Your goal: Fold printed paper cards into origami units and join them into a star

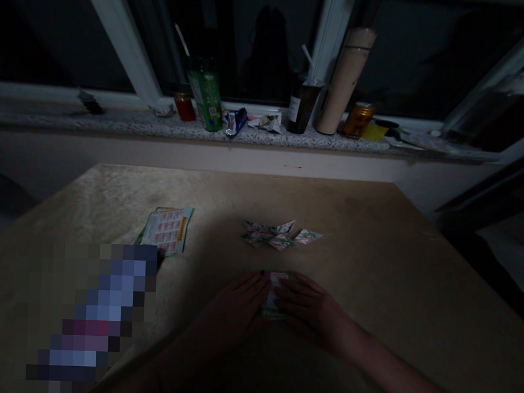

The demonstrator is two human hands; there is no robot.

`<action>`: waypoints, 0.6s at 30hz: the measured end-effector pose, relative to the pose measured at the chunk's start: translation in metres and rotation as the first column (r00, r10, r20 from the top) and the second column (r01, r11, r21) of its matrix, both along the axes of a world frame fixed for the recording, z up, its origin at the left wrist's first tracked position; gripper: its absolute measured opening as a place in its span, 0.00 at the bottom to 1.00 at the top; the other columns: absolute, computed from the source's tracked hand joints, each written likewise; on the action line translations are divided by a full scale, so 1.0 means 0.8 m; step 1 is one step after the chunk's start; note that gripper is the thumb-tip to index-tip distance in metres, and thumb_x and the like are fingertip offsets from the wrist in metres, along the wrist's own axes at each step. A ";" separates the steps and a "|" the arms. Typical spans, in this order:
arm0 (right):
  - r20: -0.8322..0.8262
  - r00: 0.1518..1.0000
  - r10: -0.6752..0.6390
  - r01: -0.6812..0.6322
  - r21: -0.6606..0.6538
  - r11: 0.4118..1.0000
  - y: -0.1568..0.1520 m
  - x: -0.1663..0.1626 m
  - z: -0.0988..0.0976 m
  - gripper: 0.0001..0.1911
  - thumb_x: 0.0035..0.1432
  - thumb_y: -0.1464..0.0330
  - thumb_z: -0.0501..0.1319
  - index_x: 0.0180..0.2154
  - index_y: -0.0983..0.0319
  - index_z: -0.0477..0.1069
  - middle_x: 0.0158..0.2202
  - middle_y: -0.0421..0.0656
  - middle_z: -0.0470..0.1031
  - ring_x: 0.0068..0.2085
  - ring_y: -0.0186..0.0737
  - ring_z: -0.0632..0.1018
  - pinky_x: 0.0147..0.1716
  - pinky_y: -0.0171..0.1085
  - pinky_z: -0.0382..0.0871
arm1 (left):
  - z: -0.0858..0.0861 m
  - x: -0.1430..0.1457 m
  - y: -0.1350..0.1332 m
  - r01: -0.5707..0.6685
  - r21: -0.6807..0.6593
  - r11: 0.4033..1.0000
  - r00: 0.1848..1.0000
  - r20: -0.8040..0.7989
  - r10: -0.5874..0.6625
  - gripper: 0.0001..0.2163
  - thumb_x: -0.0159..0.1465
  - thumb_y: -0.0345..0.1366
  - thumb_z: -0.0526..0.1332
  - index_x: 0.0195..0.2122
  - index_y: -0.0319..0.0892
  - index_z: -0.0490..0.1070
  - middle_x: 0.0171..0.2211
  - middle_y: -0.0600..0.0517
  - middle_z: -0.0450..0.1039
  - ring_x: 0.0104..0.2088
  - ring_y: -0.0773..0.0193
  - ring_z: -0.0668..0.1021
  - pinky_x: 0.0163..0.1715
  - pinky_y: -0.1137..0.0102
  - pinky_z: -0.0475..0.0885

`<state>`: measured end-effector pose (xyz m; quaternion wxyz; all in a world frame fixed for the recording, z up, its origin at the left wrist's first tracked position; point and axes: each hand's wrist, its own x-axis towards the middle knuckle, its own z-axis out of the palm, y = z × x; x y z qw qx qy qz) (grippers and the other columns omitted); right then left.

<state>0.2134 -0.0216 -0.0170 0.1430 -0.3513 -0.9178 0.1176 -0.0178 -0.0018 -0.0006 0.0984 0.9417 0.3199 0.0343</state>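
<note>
A small printed paper sheet (276, 297), green along its edges, lies on the table (372, 240) close in front of me. My left hand (243, 302) rests on its left side with the fingers stretched out. From the right, my right hand (312, 304) lies over the paper, its fingers also extended. Both hands cover much of the sheet, so its full shape is hidden. Just beyond them sit several folded paper pieces (280, 241) with pointed ends, grouped close together. At the left is a small stack of printed sheets (164, 232).
A pixelated bluish object (107, 306) lies at the front left. Along the speckled windowsill (131, 123) stand a green container (209, 97), a red jar (185, 108), a dark cup with a straw (302, 106), a tall pinkish flask (345, 82) and a golden can (358, 119).
</note>
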 end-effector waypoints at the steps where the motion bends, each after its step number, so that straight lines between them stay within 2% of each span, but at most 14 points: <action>1: -0.004 1.000 -0.002 0.002 -0.002 1.000 0.000 0.000 0.000 0.15 0.64 0.65 0.52 0.51 0.56 0.68 0.54 0.37 0.69 0.59 0.38 0.64 0.60 0.47 0.52 | 0.000 -0.002 -0.002 0.006 -0.014 1.000 1.000 0.006 -0.006 0.24 0.66 0.43 0.52 0.60 0.35 0.56 0.60 0.43 0.57 0.60 0.57 0.61 0.58 0.63 0.57; 3: -0.018 1.000 -0.006 0.006 -0.013 1.000 0.000 0.000 -0.001 0.15 0.64 0.65 0.52 0.50 0.56 0.68 0.54 0.36 0.69 0.59 0.38 0.64 0.60 0.47 0.51 | -0.001 -0.007 -0.006 0.027 -0.041 0.999 0.999 0.032 -0.026 0.29 0.64 0.47 0.53 0.62 0.36 0.50 0.63 0.43 0.51 0.62 0.56 0.56 0.59 0.62 0.54; 6: -0.057 0.998 -0.017 0.013 -0.061 0.998 0.001 0.001 0.000 0.14 0.64 0.67 0.52 0.49 0.56 0.69 0.53 0.37 0.71 0.58 0.38 0.65 0.61 0.47 0.50 | -0.003 -0.015 -0.012 0.017 -0.076 0.997 0.999 0.045 -0.014 0.34 0.62 0.47 0.56 0.65 0.40 0.43 0.65 0.46 0.43 0.63 0.55 0.51 0.60 0.61 0.51; 12: -0.180 0.983 -0.040 0.006 -0.188 0.982 0.003 0.002 0.011 0.12 0.63 0.70 0.53 0.46 0.57 0.71 0.48 0.41 0.75 0.54 0.38 0.70 0.60 0.45 0.50 | -0.003 -0.018 -0.014 0.032 -0.113 0.993 0.999 -0.021 -0.034 0.35 0.62 0.53 0.53 0.65 0.44 0.40 0.66 0.47 0.40 0.64 0.51 0.48 0.61 0.55 0.44; 14: -0.191 0.981 -0.043 0.011 -0.164 0.986 0.002 0.002 0.014 0.12 0.62 0.70 0.54 0.46 0.58 0.70 0.47 0.42 0.75 0.52 0.38 0.71 0.59 0.45 0.51 | -0.002 -0.018 -0.013 0.034 -0.122 0.992 0.999 -0.028 -0.038 0.38 0.60 0.57 0.53 0.65 0.44 0.41 0.66 0.46 0.40 0.64 0.49 0.48 0.60 0.54 0.43; 18: -0.160 0.987 -0.023 0.020 -0.021 1.000 0.003 -0.002 0.016 0.12 0.60 0.66 0.57 0.45 0.62 0.69 0.43 0.45 0.75 0.48 0.42 0.72 0.57 0.47 0.53 | -0.005 -0.017 -0.011 0.034 -0.139 0.990 0.999 -0.026 -0.038 0.42 0.56 0.61 0.54 0.65 0.44 0.40 0.66 0.44 0.40 0.63 0.46 0.49 0.60 0.52 0.44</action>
